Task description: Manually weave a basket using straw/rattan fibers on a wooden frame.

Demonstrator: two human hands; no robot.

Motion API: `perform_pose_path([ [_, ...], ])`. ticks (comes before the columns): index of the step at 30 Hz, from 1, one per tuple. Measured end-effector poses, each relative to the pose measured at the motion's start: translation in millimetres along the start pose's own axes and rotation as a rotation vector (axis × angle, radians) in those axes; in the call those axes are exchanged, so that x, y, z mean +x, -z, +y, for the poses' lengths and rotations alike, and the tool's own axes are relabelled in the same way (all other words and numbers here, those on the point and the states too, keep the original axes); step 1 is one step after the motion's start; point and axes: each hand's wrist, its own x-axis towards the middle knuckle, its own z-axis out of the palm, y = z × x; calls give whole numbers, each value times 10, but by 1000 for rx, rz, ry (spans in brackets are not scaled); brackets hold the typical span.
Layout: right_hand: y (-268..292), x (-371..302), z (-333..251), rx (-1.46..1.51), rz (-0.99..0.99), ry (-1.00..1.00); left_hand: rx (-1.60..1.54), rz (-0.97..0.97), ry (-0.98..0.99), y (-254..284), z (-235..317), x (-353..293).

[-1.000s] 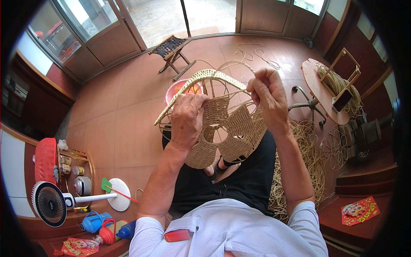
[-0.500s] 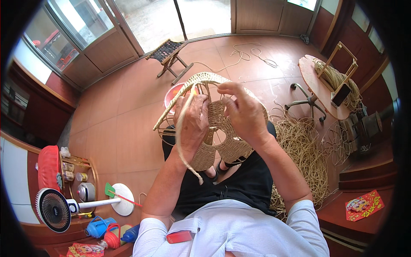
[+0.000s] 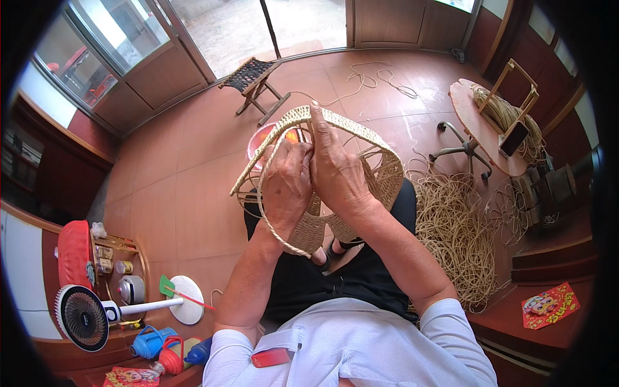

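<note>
An openwork piece of woven cord (image 3: 389,180), basket-like with a thick braided rim, rests over my lap between my knees. My left hand (image 3: 285,184) is closed on a pale cord (image 3: 262,200) near the left part of the rim. The cord's tail loops down past my left wrist to a twisted end. Against it, my right hand (image 3: 338,169) has its index finger stretched up over the rim. The right hand's other fingers are curled in toward the left hand, and what they pinch is hidden.
A large heap of loose cord (image 3: 454,238) lies on the floor to my right. Behind the woven piece is a pink basin (image 3: 261,138). A folding stool (image 3: 253,84) stands ahead, a round table (image 3: 474,122) at right, and a white fan (image 3: 84,317) at left.
My right hand has come left and in against my left hand, its index finger now up over the rim. The cord's tail has swung into a wider loop by my left wrist.
</note>
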Motion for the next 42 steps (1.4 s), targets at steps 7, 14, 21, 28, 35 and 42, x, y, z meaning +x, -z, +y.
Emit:
perform_pose_path([
  [7,94,-10,21,694,119,-193,11,80,-59,-33,-29,0],
  [14,736,-74,355,1087,16,-489,70,95,-127,-86,20,7],
  [21,1453,-250,1091,1111,333,-474,36,1,-136,-239,76,183],
  [28,1438,-624,1323,-17,274,-533,30,-114,34,-276,185,253],
  [35,708,-543,249,261,159,-222,10,-159,115,-261,186,267],
  [42,245,-380,162,458,144,-311,12,-150,119,-229,165,258],
])
